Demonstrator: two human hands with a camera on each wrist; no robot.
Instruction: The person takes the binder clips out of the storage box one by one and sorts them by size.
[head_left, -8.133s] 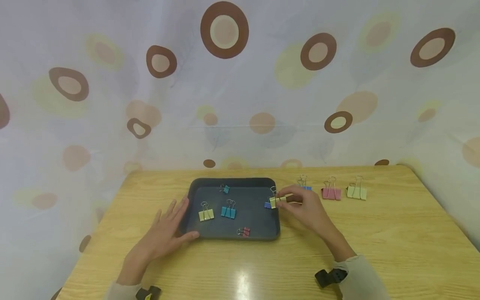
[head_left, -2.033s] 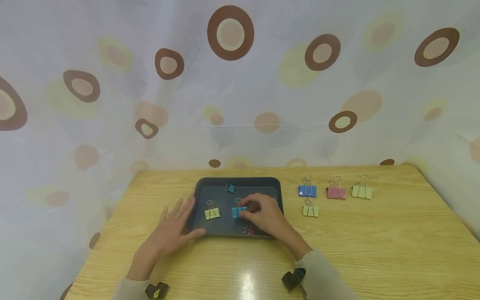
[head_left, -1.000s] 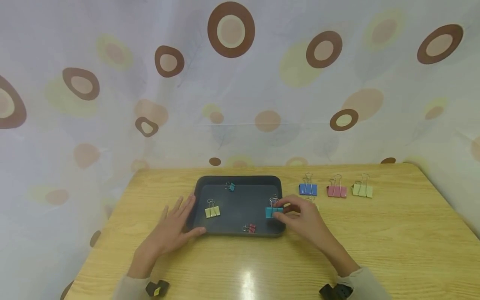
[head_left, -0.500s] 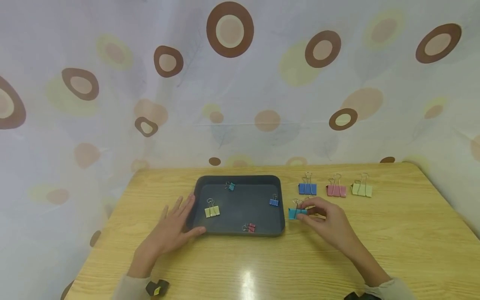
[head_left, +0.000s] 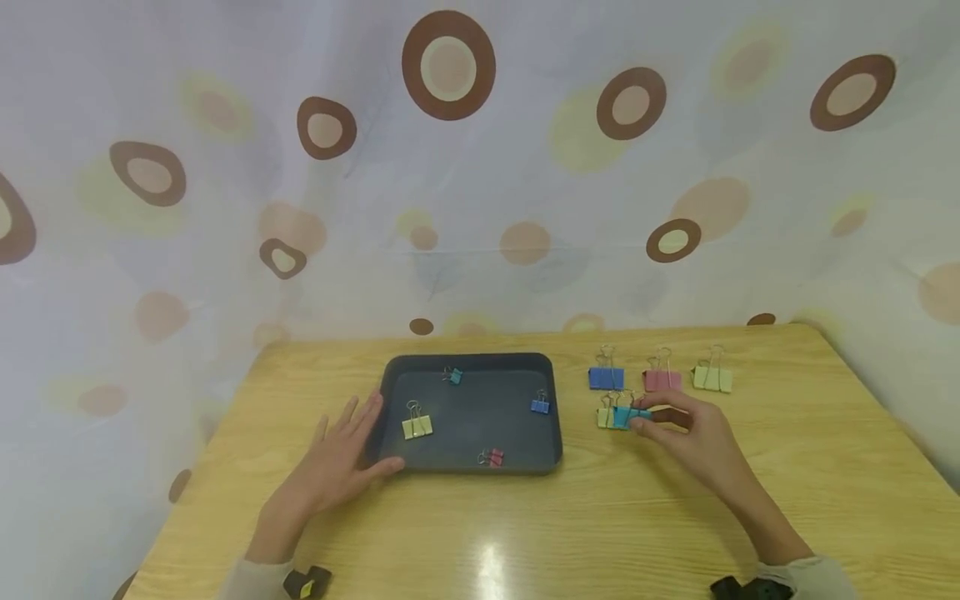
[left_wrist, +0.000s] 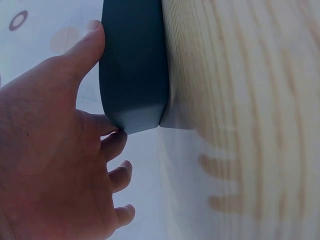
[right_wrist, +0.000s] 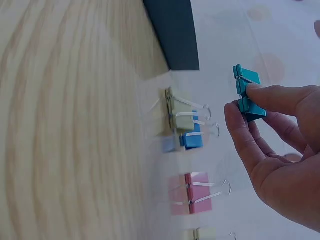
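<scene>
My right hand (head_left: 697, 437) pinches a teal binder clip (head_left: 628, 418) between thumb and fingers, to the right of the tray. In the right wrist view this clip (right_wrist: 251, 90) is held up off the table. It overlaps a pale yellow binder clip (head_left: 604, 419) in the head view. My left hand (head_left: 330, 467) lies with extended fingers against the left side of the dark tray (head_left: 480, 433), its thumb by the near corner. Inside the tray are a yellow clip (head_left: 417, 427), a small teal clip (head_left: 455, 377), a small blue clip (head_left: 540, 407) and a small pink clip (head_left: 495, 457).
Along the table's back right stand a large blue clip (head_left: 606, 379), a large pink clip (head_left: 662, 381) and a large pale green clip (head_left: 712, 379) in a row. Behind the wooden table (head_left: 420, 533) hangs a patterned curtain (head_left: 360, 200).
Earlier the right hand carried the yellow clip, which now stands on the table. Since then it has taken the teal clip from the tray and moved right with it. The left hand stays at the tray.
</scene>
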